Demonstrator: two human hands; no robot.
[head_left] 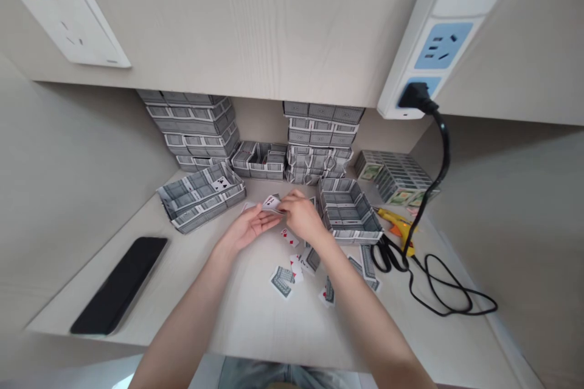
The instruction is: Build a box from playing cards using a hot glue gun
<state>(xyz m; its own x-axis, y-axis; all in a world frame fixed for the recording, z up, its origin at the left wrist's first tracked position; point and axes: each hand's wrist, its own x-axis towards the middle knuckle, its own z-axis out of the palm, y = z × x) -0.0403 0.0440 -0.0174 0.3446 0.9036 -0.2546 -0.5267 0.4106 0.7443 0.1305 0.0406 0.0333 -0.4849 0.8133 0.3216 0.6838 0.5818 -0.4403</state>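
the left hand, palm turned up, and the right hand grip a playing card between them, above the back part of the bench. loose cards lie scattered just in front, some near the right forearm. an open tray made of cards sits to the left, another open tray to the right. beyond the right one are a yellow glue gun and black-handled scissors.

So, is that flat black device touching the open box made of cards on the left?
Apart. The head view shows a strip of bare desktop between the flat black device and the open box.
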